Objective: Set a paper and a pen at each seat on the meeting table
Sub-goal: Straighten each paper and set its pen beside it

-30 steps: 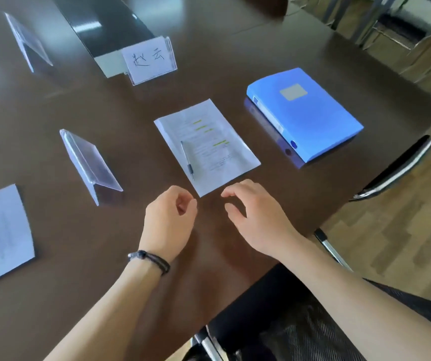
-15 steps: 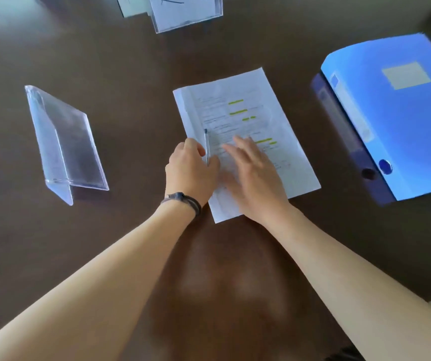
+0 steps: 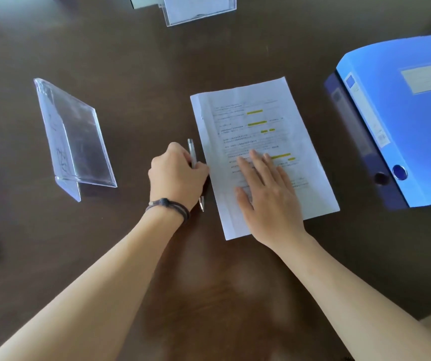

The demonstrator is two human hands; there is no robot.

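Dark brown wood makes up the big worktop (image 3: 52, 256), and it fills almost all I can see; no chairs or floor show now. On the right lies a fat blue plastic file folder (image 3: 404, 113). Next comes the white printed paper with yellow marks (image 3: 256, 121), lying flat in the middle. A clear plastic name stand (image 3: 73, 136) sits to the left, and another one (image 3: 198, 9) is at the far edge. My right hand (image 3: 269, 194) lies flat and open on the paper, pressing it down. My left hand (image 3: 175, 175) is curled round the thin silver pen (image 3: 192, 152). A moment ago the pen lay on the paper; now it is just beside the left edge. I think this seat is nearly set.
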